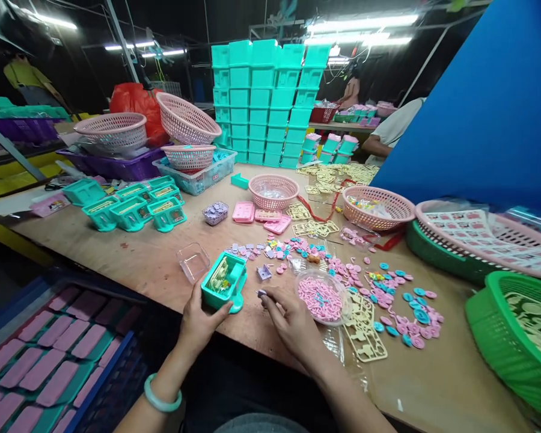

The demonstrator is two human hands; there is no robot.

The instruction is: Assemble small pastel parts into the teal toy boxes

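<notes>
Near the front edge of the table (135, 267), the left hand (199, 320) grips a turquoise box (239, 279); the right hand (294, 322) pinches a purple piece (261, 293).

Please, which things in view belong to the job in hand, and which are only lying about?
Seems in use:
teal box in the left hand
small purple piece in the right hand

Seems only lying about:
red bag
tilted pink basket

Box (237, 281) left of bowl (346, 300), container stack (264, 105) behind
</notes>
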